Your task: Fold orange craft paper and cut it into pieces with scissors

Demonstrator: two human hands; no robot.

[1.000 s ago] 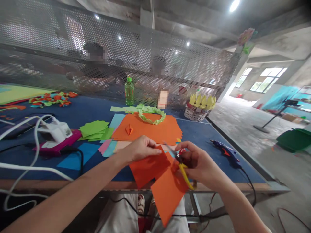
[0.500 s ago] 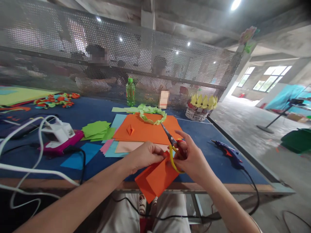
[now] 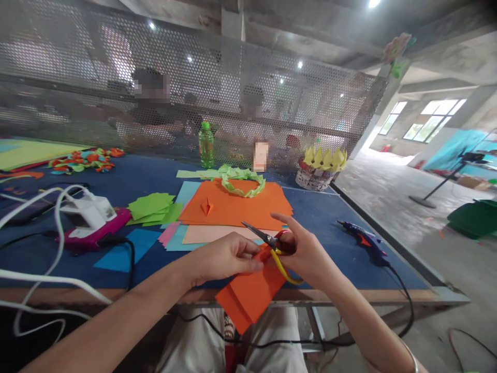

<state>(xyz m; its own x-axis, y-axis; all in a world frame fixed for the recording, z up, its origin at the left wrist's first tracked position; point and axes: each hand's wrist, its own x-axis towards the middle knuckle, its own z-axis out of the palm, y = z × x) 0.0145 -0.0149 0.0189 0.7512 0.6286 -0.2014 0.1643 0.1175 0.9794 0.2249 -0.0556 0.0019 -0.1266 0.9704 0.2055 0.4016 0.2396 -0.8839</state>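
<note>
My left hand (image 3: 236, 254) pinches the upper end of a folded sheet of orange paper (image 3: 252, 295), which hangs at the table's front edge. In my right hand (image 3: 305, 248) are scissors (image 3: 267, 237) with yellow and red handles, their blades pointing up and left above the paper. The blades look closed. My right fingers also lie close to the paper's upper right edge; whether they grip it is hidden. Beyond my hands lies a stack of orange paper (image 3: 236, 212), with a small folded orange piece (image 3: 207, 206) and a green folded-paper ring (image 3: 244, 192) on it.
A glue gun (image 3: 365, 241) lies on the right, its cord running off the edge. At left are a magenta power strip (image 3: 97, 228), white cables and green paper squares (image 3: 153, 208). A green bottle (image 3: 206, 146) and a basket (image 3: 316, 176) stand before the perforated screen (image 3: 217, 88).
The scissors have turned, so their tips point further left and lower. Both hands still hold their things, and the orange paper hangs slightly lower.
</note>
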